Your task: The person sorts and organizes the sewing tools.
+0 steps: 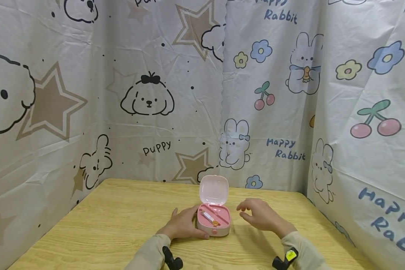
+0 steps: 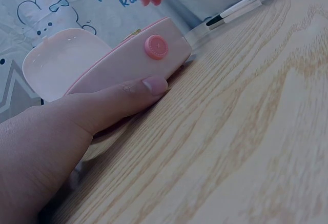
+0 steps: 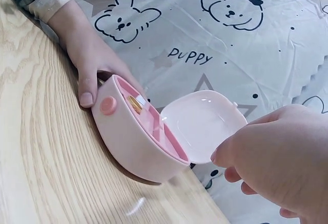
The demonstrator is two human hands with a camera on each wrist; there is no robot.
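A small pink box (image 1: 213,221) with rounded corners stands on the table, its hinged lid (image 1: 214,190) raised. A round pink button (image 3: 108,105) marks the front. Inside is a pink tray holding a slim white item with a gold-coloured end (image 1: 210,218); its kind is unclear. My left hand (image 1: 185,224) grips the box at its left side, thumb (image 2: 138,93) along the front and the other fingers mostly hidden behind. To the right of the box, my right hand (image 1: 260,214) hovers above the table, fingers loosely bent and holding nothing.
The wooden table (image 1: 121,213) reaches back to patterned curtains (image 1: 148,131) on the left, rear and right. Each wrist carries a black strap device (image 1: 285,258).
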